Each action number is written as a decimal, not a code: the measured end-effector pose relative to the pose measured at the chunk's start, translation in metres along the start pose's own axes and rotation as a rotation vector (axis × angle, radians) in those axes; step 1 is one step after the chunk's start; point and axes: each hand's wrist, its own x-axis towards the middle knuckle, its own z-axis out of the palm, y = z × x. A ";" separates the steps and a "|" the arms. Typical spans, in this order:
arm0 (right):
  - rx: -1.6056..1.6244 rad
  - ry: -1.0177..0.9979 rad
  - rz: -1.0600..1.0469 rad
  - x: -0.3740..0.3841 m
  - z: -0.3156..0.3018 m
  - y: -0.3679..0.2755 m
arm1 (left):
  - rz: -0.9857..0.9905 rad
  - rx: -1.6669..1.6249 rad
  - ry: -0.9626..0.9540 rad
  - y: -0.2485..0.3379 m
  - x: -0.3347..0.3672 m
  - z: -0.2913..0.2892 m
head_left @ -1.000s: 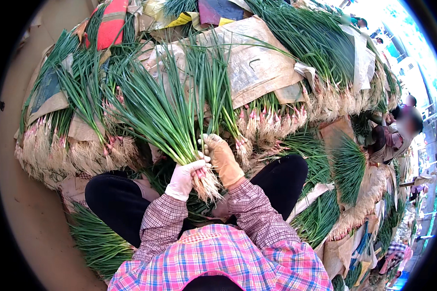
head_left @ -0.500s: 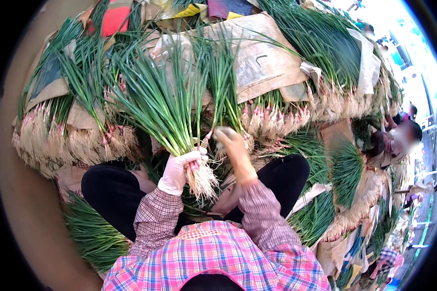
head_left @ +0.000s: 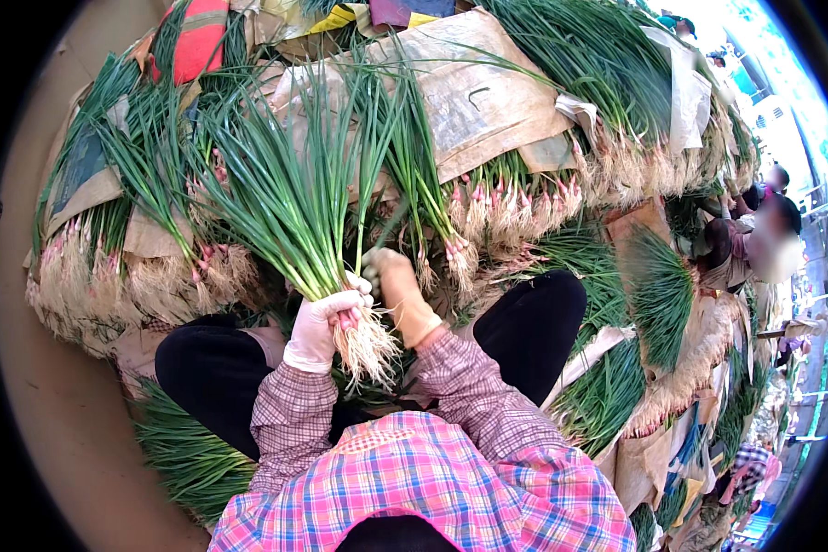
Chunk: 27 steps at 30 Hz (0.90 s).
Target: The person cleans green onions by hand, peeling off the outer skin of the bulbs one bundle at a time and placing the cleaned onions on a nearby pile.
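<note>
My left hand [head_left: 319,333], in a thin whitish glove, is closed around a bunch of spring onions [head_left: 296,216] just above the bulbs. Long green leaves fan up and away from me, while pinkish bulbs and pale stringy roots [head_left: 368,350] hang below the fist. Close to the right side of the bunch is my right hand [head_left: 403,293], in a tan glove with darkened fingertips. Its fingers are curled in beside the stems; a blurred green streak lies just above them, and what they grip is hidden. More loose spring onions [head_left: 423,184] lie right behind.
Heaped spring onions [head_left: 524,198] form a bank ahead, partly under brown paper sheets [head_left: 483,92]. Further piles lie at my lower left [head_left: 189,442] and right [head_left: 607,386]. My bent knees [head_left: 535,317] flank my hands. A brown wall-like surface [head_left: 51,396] runs along the left; people [head_left: 773,235] sit far right.
My right hand has moved left and slightly down, up against the bunch; the single onion seen at its fingertips before no longer shows apart. My left hand keeps its grip, slightly lower left.
</note>
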 end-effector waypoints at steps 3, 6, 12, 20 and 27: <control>-0.985 0.161 -0.596 -0.008 -0.007 0.026 | 0.044 -0.038 -0.016 -0.001 0.000 -0.009; -1.261 0.752 -0.774 0.012 -0.047 0.004 | -0.034 -0.073 -0.062 -0.005 0.006 -0.009; -0.128 -0.096 -0.196 0.002 -0.043 -0.025 | -0.031 -0.062 0.022 -0.010 0.008 -0.007; -0.458 -0.091 -0.472 -0.005 -0.031 -0.012 | -0.045 0.031 -0.049 -0.018 0.020 -0.011; -0.492 0.233 -0.567 0.001 -0.019 -0.023 | -0.066 0.053 -0.028 -0.015 0.022 -0.004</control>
